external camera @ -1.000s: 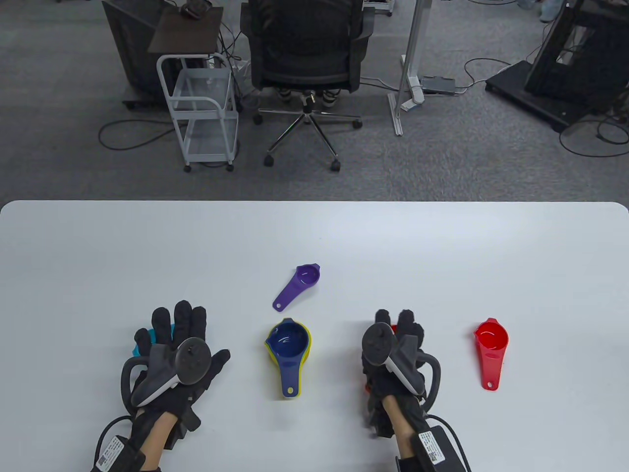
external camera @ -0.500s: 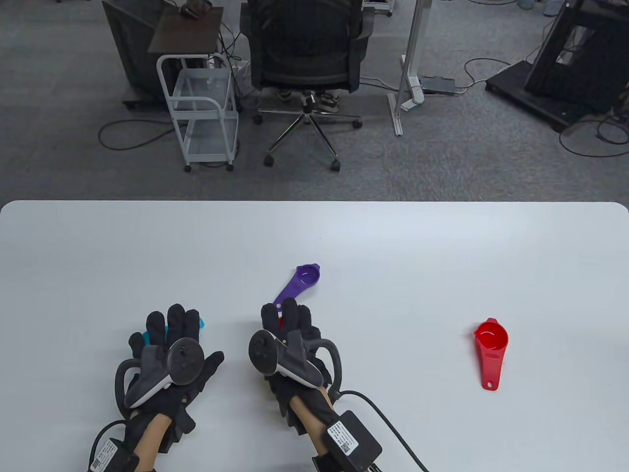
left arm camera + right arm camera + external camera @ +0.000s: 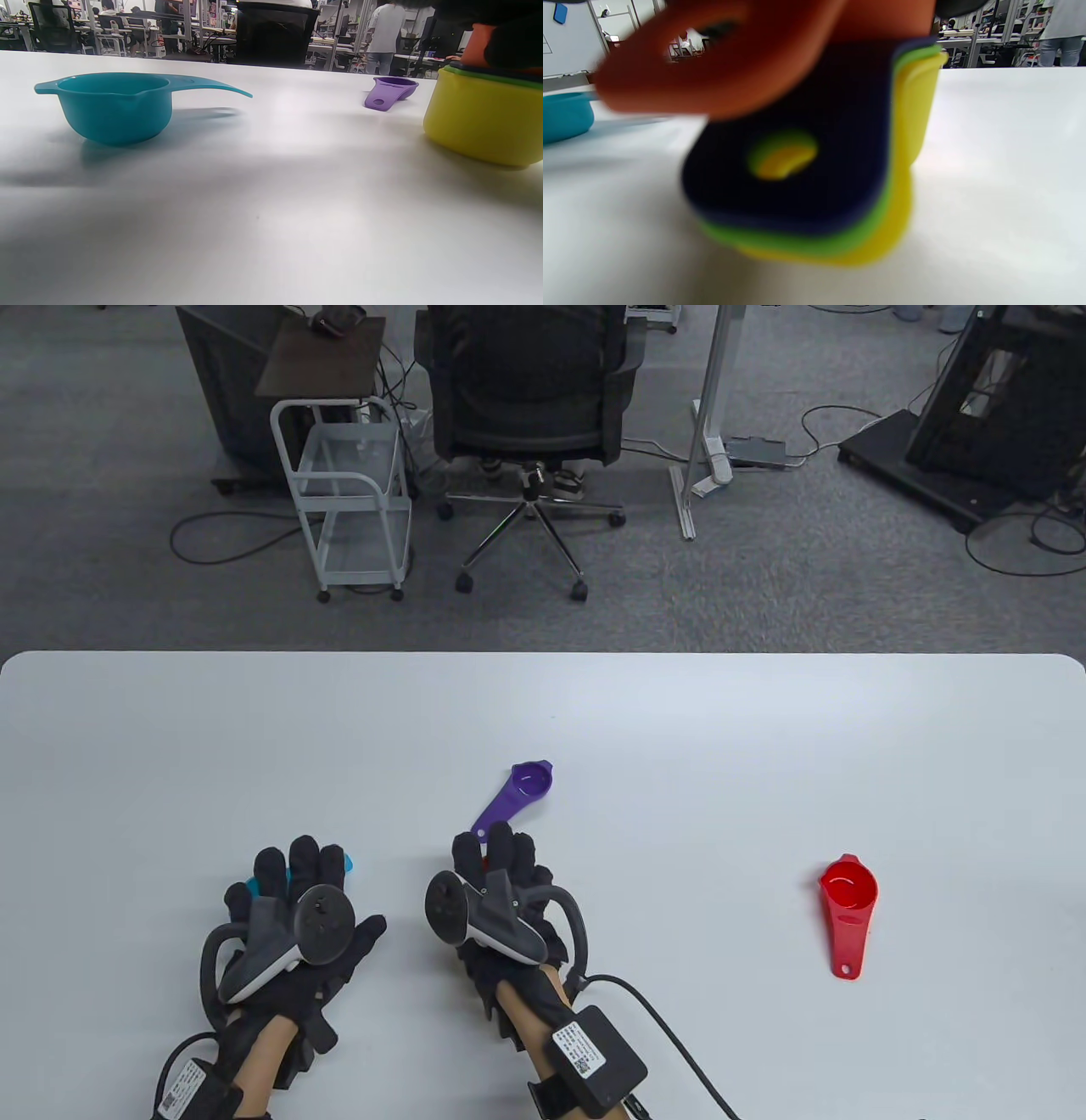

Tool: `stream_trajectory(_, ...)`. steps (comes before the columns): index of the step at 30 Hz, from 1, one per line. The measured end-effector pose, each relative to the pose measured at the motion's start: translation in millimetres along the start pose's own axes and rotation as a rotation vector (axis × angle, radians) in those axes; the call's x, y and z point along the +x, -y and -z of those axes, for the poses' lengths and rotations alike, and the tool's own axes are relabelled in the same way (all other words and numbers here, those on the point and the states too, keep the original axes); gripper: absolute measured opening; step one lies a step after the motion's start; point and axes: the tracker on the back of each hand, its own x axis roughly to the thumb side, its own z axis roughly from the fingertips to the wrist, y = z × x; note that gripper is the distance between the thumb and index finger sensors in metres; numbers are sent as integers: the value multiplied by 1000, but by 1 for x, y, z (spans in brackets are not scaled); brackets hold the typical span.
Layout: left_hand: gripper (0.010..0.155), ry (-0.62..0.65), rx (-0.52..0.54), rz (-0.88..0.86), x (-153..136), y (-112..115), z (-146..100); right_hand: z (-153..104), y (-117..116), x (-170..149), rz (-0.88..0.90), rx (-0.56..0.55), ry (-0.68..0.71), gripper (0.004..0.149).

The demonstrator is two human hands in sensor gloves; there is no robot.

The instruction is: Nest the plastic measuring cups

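My right hand point(image 3: 496, 861) grips an orange cup point(image 3: 734, 55) and holds it on top of the nested stack point(image 3: 479, 123) of yellow, green and dark blue cups at the table's front middle. In the table view the hand hides the stack, and only a sliver of the orange cup point(image 3: 485, 863) shows between the fingers. My left hand point(image 3: 293, 874) lies with its fingers stretched out over a teal cup point(image 3: 114, 106), which stands on the table. No fingers touch the teal cup in the left wrist view. A purple cup point(image 3: 530, 780) lies just beyond my right hand. A red cup point(image 3: 848, 899) lies at the right.
The white table point(image 3: 679, 712) reaches to the far edge. An office chair point(image 3: 530, 381) and a white wire cart point(image 3: 352, 492) stand on the floor beyond it. A cable point(image 3: 679, 1044) trails from my right wrist across the table's front.
My right hand moved left with the orange cup, from right of the stack to directly over it, and now covers it. My left hand shifted slightly over the teal cup.
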Motion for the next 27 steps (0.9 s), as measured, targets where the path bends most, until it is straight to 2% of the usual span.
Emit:
stream_trajectory(16, 94, -45, -57, -11, -2, 2, 0, 1, -9, -3, -19, 59, 9, 71)
stream_trajectory(22, 94, -57, -60, -18, -5, 1, 1, 0, -10, -6, -21, 89, 5, 76)
stream_trajectory(27, 94, -71, -43, -15, -14, -4, 0, -17, 15, -25, 23, -22, -1, 83)
